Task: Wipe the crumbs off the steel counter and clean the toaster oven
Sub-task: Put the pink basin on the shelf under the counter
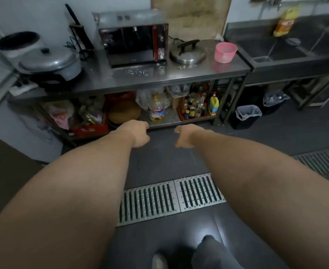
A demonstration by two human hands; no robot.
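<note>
Brushed steel counter (179, 74) spans the upper frame, smooth and dull, with pale crumbs (138, 72) scattered along its front at 12 o'clock. Directly behind the crumbs sits the boxy toaster oven (133, 45): dark glass door, red trim on its right edge, grey metal top.

At 10 o'clock on the counter: round aluminium pot with a domed knobbed lid (51, 61); behind it a grey cylindrical cooker (17, 45), lid off, inside dark. At 1 o'clock: flat round steel lid with a black strap handle (188, 52), more specks around it, and just beside it a pink translucent plastic tub (225, 52); contents not readable.

Lower shelf under the counter: clear oil bottle with a yellow label (156, 109), red tray of small dark bottles (194, 107), crumpled bags. Steel sink basin (288, 49) at 2 o'clock, orange-yellow bottle (286, 22) on its ledge. Black bin with clear liner (247, 116) on the dark tiled floor; ribbed steel drain grate (171, 199) at 6 o'clock.

Left hand (138, 133) and right hand (185, 135) extended at centre frame, near each other, well short of the counter. Both clenched loosely, fingers curled under, nothing grasped, touching nothing
</note>
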